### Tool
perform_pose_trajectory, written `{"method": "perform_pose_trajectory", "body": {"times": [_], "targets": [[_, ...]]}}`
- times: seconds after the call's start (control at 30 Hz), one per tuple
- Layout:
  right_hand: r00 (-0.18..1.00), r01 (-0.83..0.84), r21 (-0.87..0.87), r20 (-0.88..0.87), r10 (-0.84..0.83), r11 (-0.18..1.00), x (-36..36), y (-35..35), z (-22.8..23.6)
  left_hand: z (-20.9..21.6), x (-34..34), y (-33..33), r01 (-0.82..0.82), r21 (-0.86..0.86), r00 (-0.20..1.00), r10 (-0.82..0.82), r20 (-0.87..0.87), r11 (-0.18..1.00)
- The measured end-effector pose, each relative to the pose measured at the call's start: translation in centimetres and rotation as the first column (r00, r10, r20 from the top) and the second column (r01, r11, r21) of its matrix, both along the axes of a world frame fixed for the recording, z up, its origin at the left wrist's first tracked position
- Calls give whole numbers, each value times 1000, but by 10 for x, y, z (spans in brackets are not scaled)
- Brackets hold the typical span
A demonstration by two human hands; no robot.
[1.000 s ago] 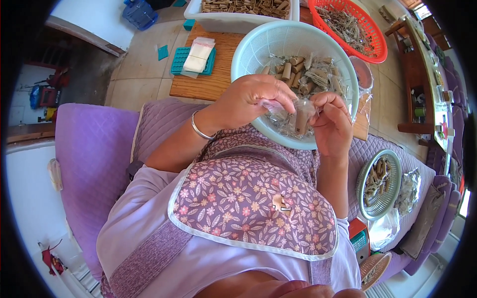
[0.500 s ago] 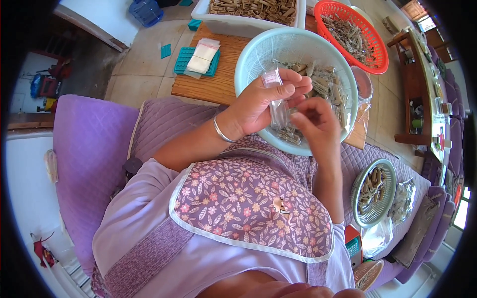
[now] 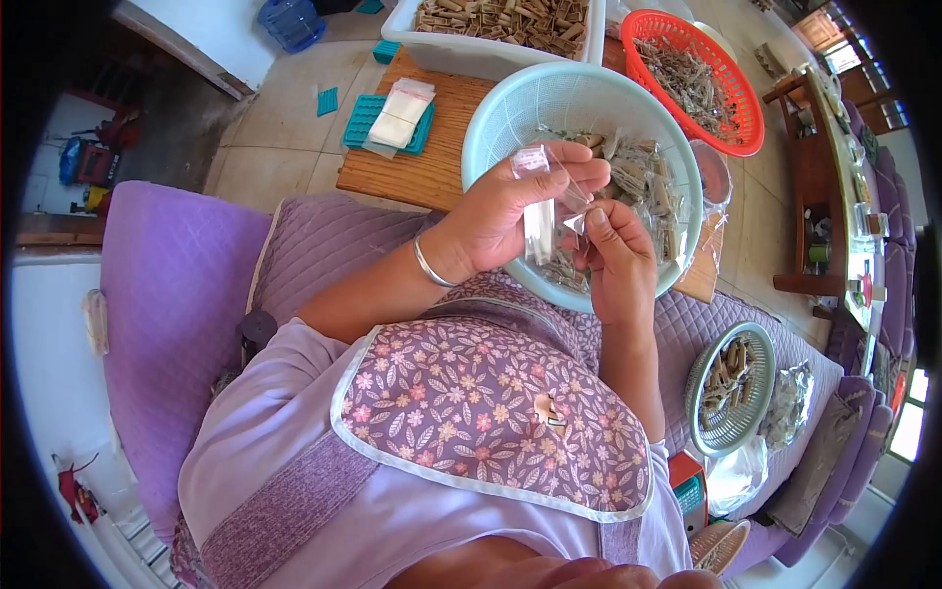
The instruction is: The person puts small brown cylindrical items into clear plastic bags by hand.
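Over a large pale-blue mesh basket [image 3: 510, 108] I hold my two hands close together. My left hand [image 3: 491, 218] is closed, its thumb pressing a small bunch of clear plastic bags [image 3: 538, 232] against the fingers. Between finger and thumb, my right hand [image 3: 624, 260] pinches the edge of one clear bag [image 3: 576, 222], which stretches across from the left hand. Whether anything lies inside that bag I cannot tell. Under the hands, the basket holds many brown stick-like pieces in clear wrapping [image 3: 643, 177].
A white bin [image 3: 471, 61] of brown pieces stands on the wooden table [image 3: 451, 108], beside a bundle of bags [image 3: 402, 113] on a teal tray [image 3: 361, 126]. A red basket [image 3: 754, 118] sits at the far right; a smaller green-grey basket [image 3: 699, 407] rests on the purple quilted seat.
My right hand has turned and dropped slightly, and the clear bag now shows spread between both hands. The left hand has shifted a little to the left.
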State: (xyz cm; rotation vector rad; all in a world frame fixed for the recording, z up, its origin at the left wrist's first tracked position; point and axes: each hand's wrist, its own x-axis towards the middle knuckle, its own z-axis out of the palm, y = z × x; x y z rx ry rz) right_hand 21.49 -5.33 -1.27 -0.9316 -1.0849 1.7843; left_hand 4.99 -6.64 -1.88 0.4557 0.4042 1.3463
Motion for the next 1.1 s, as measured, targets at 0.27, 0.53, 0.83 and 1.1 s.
{"method": "perform_pose_trajectory", "body": {"times": [0.27,0.53,0.83,1.1], "targets": [[948,-36,378,305,-88,925,6,3,8,15,-7,0,-44,152,932,96,-349,987],[902,3,445,385,-194,896,1,10,7,28,-4,-4,29,255,804,129,-581,967],[991,-12,186,137,-14,983,14,13,9,19,-2,-4,-126,329,616,334,-713,936],[988,89,280,99,-121,956,6,10,12,21,2,1,-147,267,440,305,-844,952]]}}
